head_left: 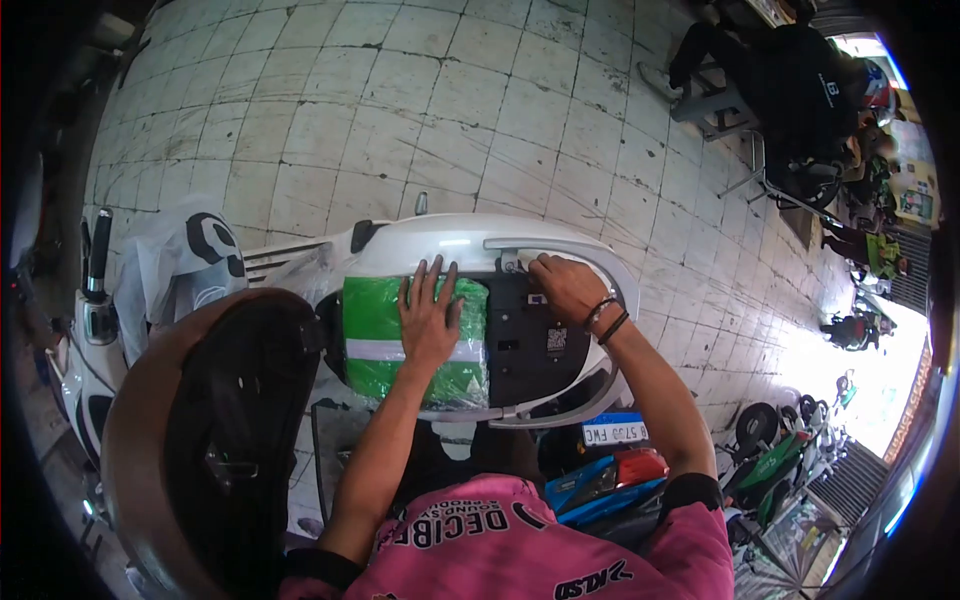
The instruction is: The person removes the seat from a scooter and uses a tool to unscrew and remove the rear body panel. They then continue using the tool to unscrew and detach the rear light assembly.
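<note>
Our left hand [430, 325] spread over green plastic [370, 312]; hard pushing could tear it. We couldn't tell our right hand's [572, 287] grip by the scooter's [430, 236] edge.

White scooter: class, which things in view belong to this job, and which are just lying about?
Job in hand:
white scooter
left hand, on green package
right hand, near grab rail
raised seat

Just about:
blue motorbike
green motorbike

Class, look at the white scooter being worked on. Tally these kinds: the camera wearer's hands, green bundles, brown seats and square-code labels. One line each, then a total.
Hands: 2 (left hand, right hand)
Green bundle: 1
Brown seat: 1
Square-code label: 1
Total: 5
</note>
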A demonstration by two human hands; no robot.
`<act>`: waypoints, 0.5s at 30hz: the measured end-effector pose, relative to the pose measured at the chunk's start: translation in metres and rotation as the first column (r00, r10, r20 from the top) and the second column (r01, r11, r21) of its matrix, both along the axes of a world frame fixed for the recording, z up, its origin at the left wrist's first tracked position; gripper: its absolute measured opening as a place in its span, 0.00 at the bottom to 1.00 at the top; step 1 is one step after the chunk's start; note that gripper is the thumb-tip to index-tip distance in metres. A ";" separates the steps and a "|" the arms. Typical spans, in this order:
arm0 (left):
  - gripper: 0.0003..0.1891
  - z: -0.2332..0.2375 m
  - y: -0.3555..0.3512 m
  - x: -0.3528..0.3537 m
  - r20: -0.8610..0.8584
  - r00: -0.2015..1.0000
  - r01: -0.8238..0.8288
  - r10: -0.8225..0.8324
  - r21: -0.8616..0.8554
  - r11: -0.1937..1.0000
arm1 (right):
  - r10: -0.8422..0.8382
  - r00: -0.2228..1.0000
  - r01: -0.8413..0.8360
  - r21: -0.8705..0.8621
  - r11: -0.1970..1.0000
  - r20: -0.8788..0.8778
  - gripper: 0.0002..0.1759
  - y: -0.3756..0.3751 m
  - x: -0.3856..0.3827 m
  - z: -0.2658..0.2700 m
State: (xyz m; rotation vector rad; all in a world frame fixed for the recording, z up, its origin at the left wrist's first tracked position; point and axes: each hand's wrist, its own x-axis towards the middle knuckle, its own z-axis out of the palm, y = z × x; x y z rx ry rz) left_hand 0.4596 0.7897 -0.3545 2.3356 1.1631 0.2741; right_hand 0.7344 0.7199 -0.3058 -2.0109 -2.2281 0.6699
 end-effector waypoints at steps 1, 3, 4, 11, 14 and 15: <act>0.30 0.000 0.001 -0.001 -0.001 1.000 0.006 -0.006 -0.016 1.000 | 0.037 0.999 -0.037 0.001 0.999 0.008 0.17 0.001 0.002 -0.002; 0.29 0.000 0.001 -0.004 0.009 1.000 0.015 -0.015 -0.021 1.000 | 0.016 0.999 -0.017 0.044 0.999 0.033 0.16 -0.007 -0.006 -0.006; 0.29 -0.001 0.001 -0.004 0.010 1.000 0.023 -0.023 -0.037 0.999 | -0.005 0.999 0.001 0.079 0.997 0.049 0.15 -0.010 -0.007 -0.008; 0.31 -0.003 0.000 -0.002 0.030 1.000 0.001 0.000 -0.048 0.999 | -0.253 0.958 0.258 0.028 0.966 -0.135 0.11 -0.011 -0.010 -0.002; 0.30 0.007 -0.002 0.002 0.121 0.991 -0.049 0.056 -0.060 0.997 | -0.375 0.873 0.406 0.040 0.913 -0.313 0.13 -0.012 -0.038 0.016; 0.30 0.017 -0.003 0.005 0.121 0.991 -0.046 0.052 -0.058 0.997 | -0.511 0.761 0.539 -0.050 0.841 -0.398 0.14 -0.008 -0.046 0.024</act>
